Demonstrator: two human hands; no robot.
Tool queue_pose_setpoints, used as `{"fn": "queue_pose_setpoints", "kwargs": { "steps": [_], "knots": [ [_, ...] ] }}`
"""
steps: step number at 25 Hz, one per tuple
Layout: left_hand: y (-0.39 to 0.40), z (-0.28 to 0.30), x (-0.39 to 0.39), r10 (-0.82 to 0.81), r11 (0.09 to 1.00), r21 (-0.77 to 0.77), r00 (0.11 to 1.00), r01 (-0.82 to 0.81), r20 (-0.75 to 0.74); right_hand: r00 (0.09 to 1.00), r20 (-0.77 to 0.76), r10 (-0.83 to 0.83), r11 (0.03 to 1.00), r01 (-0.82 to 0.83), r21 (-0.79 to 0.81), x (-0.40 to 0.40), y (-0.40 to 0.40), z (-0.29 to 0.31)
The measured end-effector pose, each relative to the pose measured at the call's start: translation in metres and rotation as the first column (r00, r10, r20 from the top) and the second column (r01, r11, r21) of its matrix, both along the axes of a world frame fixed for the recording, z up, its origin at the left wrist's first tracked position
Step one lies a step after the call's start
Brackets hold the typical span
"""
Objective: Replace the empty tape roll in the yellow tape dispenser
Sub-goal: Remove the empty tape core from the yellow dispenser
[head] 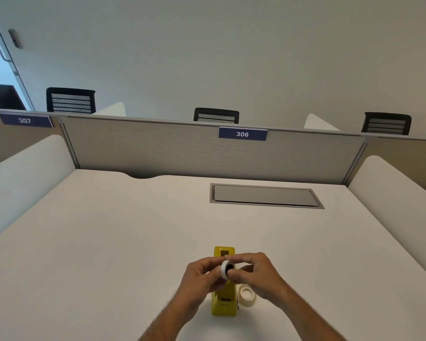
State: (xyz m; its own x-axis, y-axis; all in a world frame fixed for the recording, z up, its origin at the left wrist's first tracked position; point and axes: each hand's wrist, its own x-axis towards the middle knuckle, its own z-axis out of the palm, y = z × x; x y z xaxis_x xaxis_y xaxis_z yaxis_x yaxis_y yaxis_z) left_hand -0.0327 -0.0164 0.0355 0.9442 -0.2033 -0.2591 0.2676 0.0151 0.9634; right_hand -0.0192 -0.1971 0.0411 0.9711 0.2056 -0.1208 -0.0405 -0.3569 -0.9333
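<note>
The yellow tape dispenser (223, 303) stands on the white desk, lengthwise away from me, its middle hidden behind my hands. Just above it I hold a small white roll with a dark core (225, 268). My left hand (202, 275) pinches it from the left and my right hand (255, 273) from the right, with the thumb near its hole. A translucent whitish tape roll (247, 294) lies flat on the desk right of the dispenser, partly under my right hand.
A grey hatch cover (266, 196) is set into the white desk (108, 230) at the far right. Beige partition panels with number signs close the back, rounded white dividers flank both sides, and black chairs stand beyond.
</note>
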Motion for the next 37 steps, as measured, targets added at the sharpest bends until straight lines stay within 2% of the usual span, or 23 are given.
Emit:
{"fn": "queue_pose_setpoints", "kwargs": {
  "steps": [5,13,25,32,37],
  "knots": [
    [-0.003,0.005,-0.004,-0.076,0.997,-0.031,0.997,0.075,-0.02,0.999,0.036,-0.036,0.999,0.036,0.011,-0.001,0.0,0.0],
    [-0.001,0.007,-0.002,-0.064,0.996,-0.062,0.998,0.062,-0.023,0.988,0.131,-0.077,0.997,0.072,0.042,-0.005,0.004,-0.001],
    [0.0,0.004,-0.001,-0.066,0.992,-0.107,0.997,0.061,-0.043,0.975,0.181,-0.129,0.99,0.116,0.081,-0.012,0.007,0.004],
    [0.0,-0.002,0.002,-0.055,0.99,-0.134,0.997,0.048,-0.053,0.985,0.096,-0.146,0.98,0.131,0.152,-0.012,0.002,0.005],
    [-0.005,-0.008,0.01,0.097,0.985,-0.137,0.992,-0.107,-0.078,0.952,0.033,-0.303,0.932,0.289,0.217,-0.007,-0.004,0.0]
  ]
}}
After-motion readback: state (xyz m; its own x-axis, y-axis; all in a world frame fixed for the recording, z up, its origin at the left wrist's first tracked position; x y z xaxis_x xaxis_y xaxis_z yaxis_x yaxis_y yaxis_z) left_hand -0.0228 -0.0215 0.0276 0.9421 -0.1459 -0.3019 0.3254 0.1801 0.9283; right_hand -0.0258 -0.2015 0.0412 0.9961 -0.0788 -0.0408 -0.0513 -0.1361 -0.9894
